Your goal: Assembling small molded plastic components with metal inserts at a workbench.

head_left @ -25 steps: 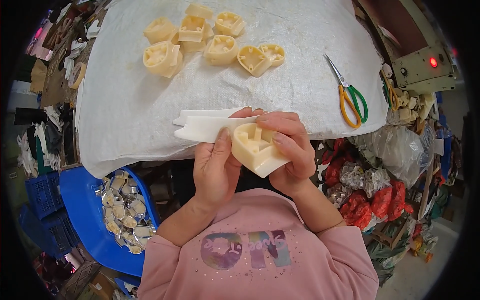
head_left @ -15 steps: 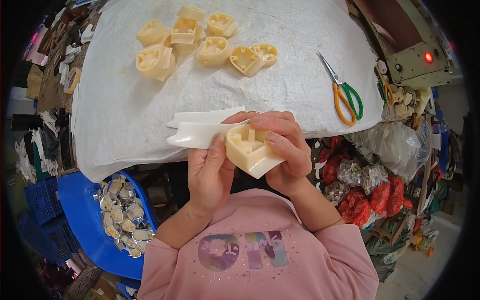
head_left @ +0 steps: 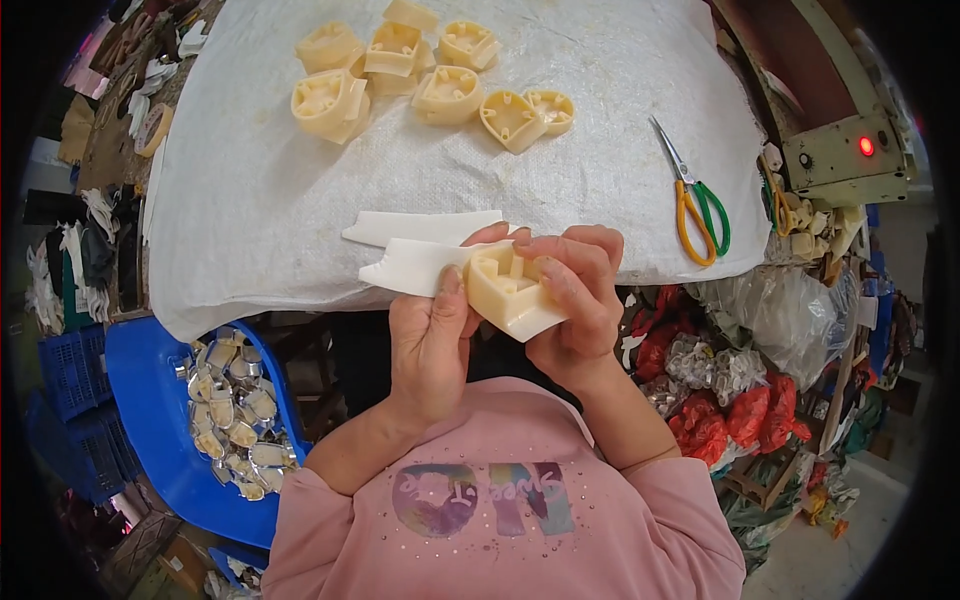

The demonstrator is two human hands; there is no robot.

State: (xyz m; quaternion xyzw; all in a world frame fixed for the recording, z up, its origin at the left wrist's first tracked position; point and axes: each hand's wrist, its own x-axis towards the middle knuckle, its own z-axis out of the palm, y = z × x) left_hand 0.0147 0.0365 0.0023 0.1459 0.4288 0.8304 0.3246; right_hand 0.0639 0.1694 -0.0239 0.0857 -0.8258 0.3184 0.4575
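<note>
Between my hands is a hollow cream plastic block, pointed toward me, with posts inside its open top. A white strip lies against the block and sticks out to the left. My left hand is closed on the strip and the block's left side, its thumb upright by the join. My right hand grips the block's right side, with fingers curled over its rim; part of the strip shows under the block's lower right edge. Just beyond, a second white strip lies on the white cloth.
Several similar cream blocks sit at the far side of the cloth. Scissors with orange and green handles lie at the right. A blue bin of silver-edged pieces stands at lower left. Red and clear plastic bags are heaped at right.
The view has shifted slightly, moving the table's things a little to the right. My hands keep hold of the block and strip; my right fingers have shifted slightly.
</note>
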